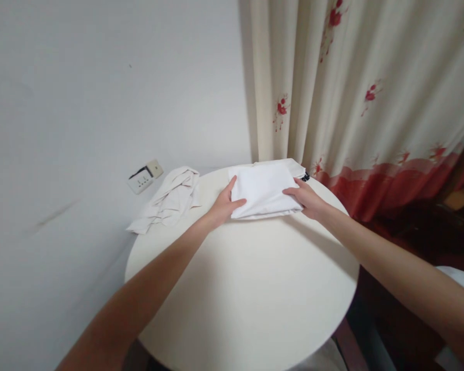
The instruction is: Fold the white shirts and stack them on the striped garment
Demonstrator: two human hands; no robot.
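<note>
A folded white cloth [263, 186] is held between my two hands over the far side of the round white table [232, 299]. My left hand [225, 205] grips its left edge, thumb on top. On the opposite edge, my right hand [304, 198] holds it the same way, with the other fingers hidden underneath. Behind it lies another folded off-white cloth [295, 167], partly covered from view. To the left, a crumpled off-white cloth [174, 198] rests at the table's edge by the wall.
A white wall [112, 82] with a socket plate [140, 180] borders the table on the left. A floral curtain [348, 93] with a red hem hangs behind it. Small dark beads or trim [305, 176] show beside the rear cloth. A dark wooden chair [462, 175] stands at right.
</note>
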